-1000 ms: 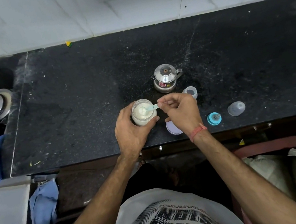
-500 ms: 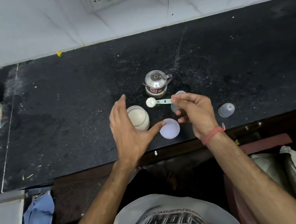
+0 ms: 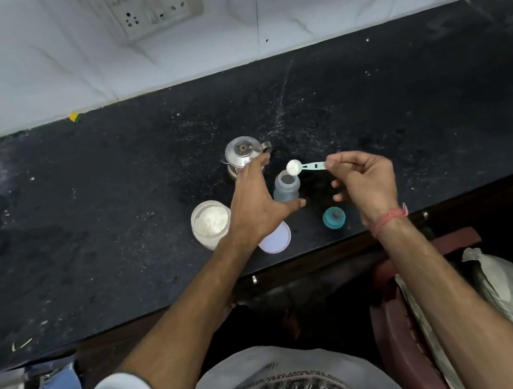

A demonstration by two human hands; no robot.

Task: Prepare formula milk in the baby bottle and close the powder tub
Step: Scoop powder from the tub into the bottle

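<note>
The right hand (image 3: 365,184), pinching the scoop (image 3: 306,167) handle, has carried powder from the powder tub (image 3: 211,223) to just above the baby bottle (image 3: 286,186) mouth. The left hand (image 3: 258,205), fingers spread and empty, has left the tub and reaches around the bottle; tipping comes next, I judge.

I see the baby bottle (image 3: 286,188) upright and uncapped; the powder tub (image 3: 210,223) open to its left, its lid (image 3: 275,238) flat nearby; the heaped scoop (image 3: 305,166) above the bottle.

Home kitchen: stone counter (image 3: 118,215), kettle (image 3: 242,154).
</note>
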